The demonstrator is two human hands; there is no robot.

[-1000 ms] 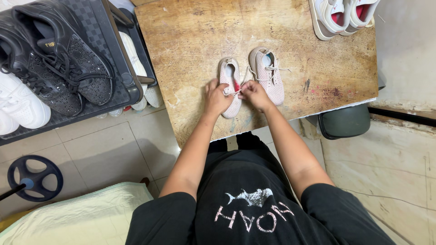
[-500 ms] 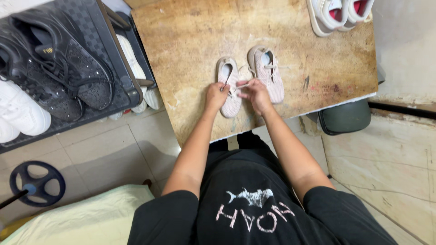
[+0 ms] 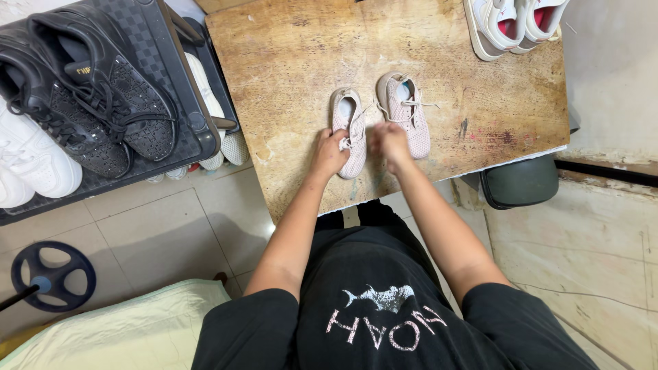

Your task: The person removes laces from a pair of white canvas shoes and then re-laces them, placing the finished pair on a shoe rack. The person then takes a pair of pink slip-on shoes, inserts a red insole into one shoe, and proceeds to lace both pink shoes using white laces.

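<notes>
Two small pale pink mesh shoes stand side by side on a worn wooden table (image 3: 288,62). My left hand (image 3: 329,154) rests on the left small shoe (image 3: 349,120) and pinches its white lace near the toe end. My right hand (image 3: 389,142) is blurred just beside that shoe, fingers closed, apparently on the other lace end, below the right small shoe (image 3: 406,113). The right shoe's laces lie loose to its side.
A pair of white shoes with pink insides (image 3: 514,24) sits at the table's far right corner. A black rack (image 3: 171,89) on the left holds black sneakers (image 3: 89,89) and white sneakers (image 3: 31,161). A dark bin (image 3: 521,183) stands under the table edge. A black wheel (image 3: 53,277) lies on the tiled floor.
Both hands stayed on the left small shoe, working its lace; my right hand has shifted slightly and is now blurred with motion. The shoes have not moved on the table.
</notes>
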